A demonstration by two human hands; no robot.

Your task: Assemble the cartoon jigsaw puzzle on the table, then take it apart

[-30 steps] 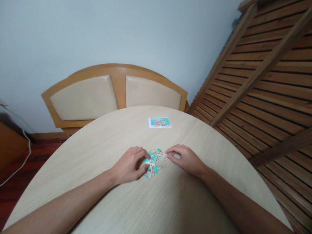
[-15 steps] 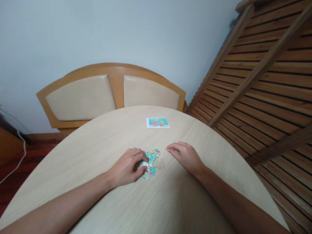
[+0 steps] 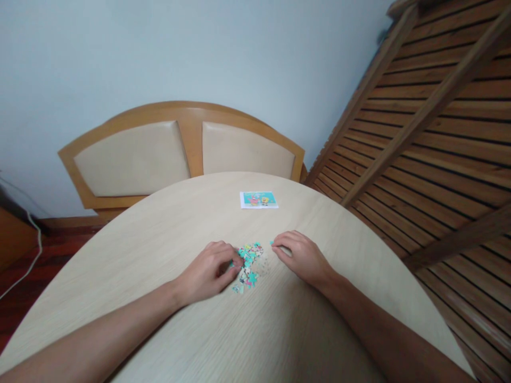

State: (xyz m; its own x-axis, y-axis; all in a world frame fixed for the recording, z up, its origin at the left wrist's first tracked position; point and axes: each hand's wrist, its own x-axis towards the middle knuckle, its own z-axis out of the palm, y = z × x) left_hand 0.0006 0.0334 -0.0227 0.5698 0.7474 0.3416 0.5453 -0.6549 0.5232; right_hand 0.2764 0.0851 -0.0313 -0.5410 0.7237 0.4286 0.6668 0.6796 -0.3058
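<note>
A small heap of jigsaw puzzle pieces (image 3: 251, 278), mostly teal with white, pink and yellow bits, lies on the round table. At its left side rests my left hand (image 3: 211, 271), fingers curled and thumb drawn close to the index finger over the pieces. Whatever lies between those fingertips is hidden. To the right of the heap, my right hand (image 3: 303, 258) pinches a small teal puzzle piece (image 3: 272, 243) between thumb and index finger. Tiny crumbs or scraps (image 3: 264, 265) are scattered between the heap and my right hand.
Farther back on the table (image 3: 179, 213) lies a picture card (image 3: 259, 200) with a pink and a yellow cartoon figure on teal. A padded chair back (image 3: 191, 138) stands behind the table, against the wall. Wooden slats (image 3: 423, 133) lean at the right; a white cable (image 3: 38, 255) hangs at the left.
My right hand's piece now shows its teal face, where it looked thin and pale before. My left thumb and index finger have come closer together over the heap.
</note>
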